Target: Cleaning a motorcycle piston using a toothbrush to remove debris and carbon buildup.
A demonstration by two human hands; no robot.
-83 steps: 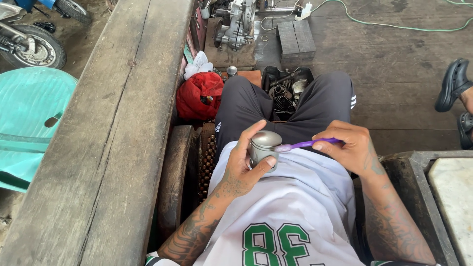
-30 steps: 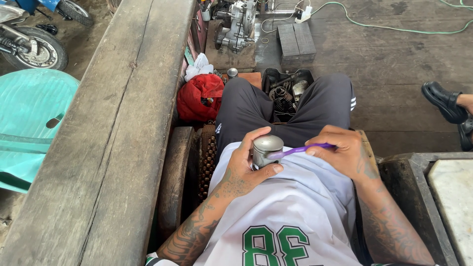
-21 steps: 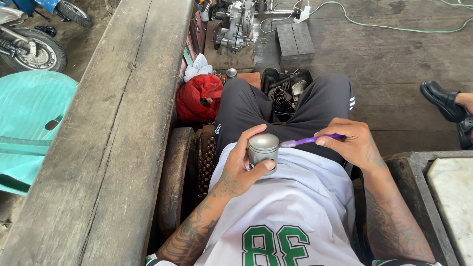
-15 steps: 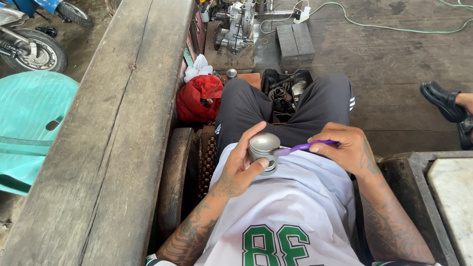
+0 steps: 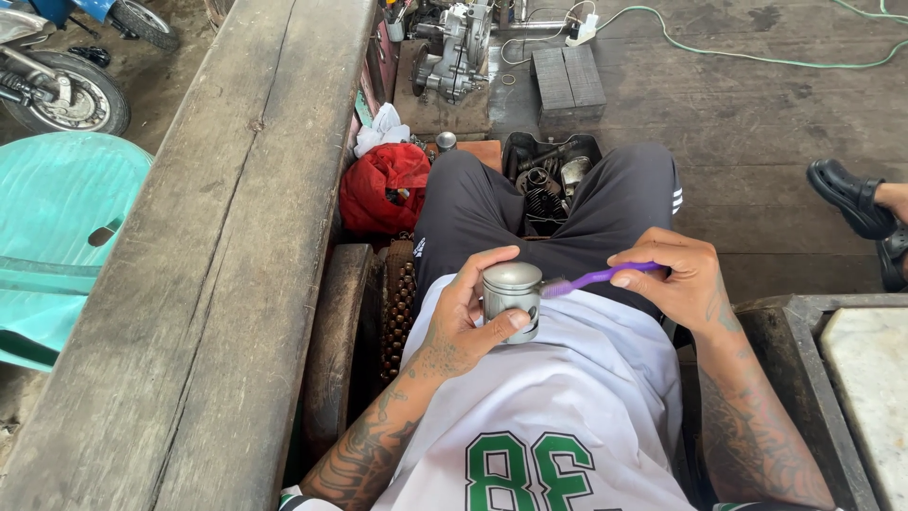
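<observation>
Here, in the head view, the left hand (image 5: 462, 317) has its grip wrapped around a small silver metal cylinder (image 5: 512, 299) with a domed top, thumb pressed on the near side and fingers curled round the far side, holding it upright over the person's lap, above the white jersey (image 5: 558, 416) with green numerals. The right hand (image 5: 683, 284) has its grip closed on the handle of a purple toothbrush (image 5: 596, 279), whose bristle end touches the right side of the cylinder just below the dome. Both forearms are tattooed. Beyond the dark trousers (image 5: 492, 203), on the wooden floor (image 5: 757, 114), a black tray of metal parts (image 5: 551, 175) sits between the knees, and a red bag (image 5: 383, 187) lies just beside the left knee. A long wooden beam (image 5: 236, 237) runs along the left, with a turquoise plastic chair (image 5: 57, 237) beyond it. An engine casing (image 5: 454, 47) stands further off, near the floor's far edge, and another person's black shoe (image 5: 851, 199) shows at the right edge.
</observation>
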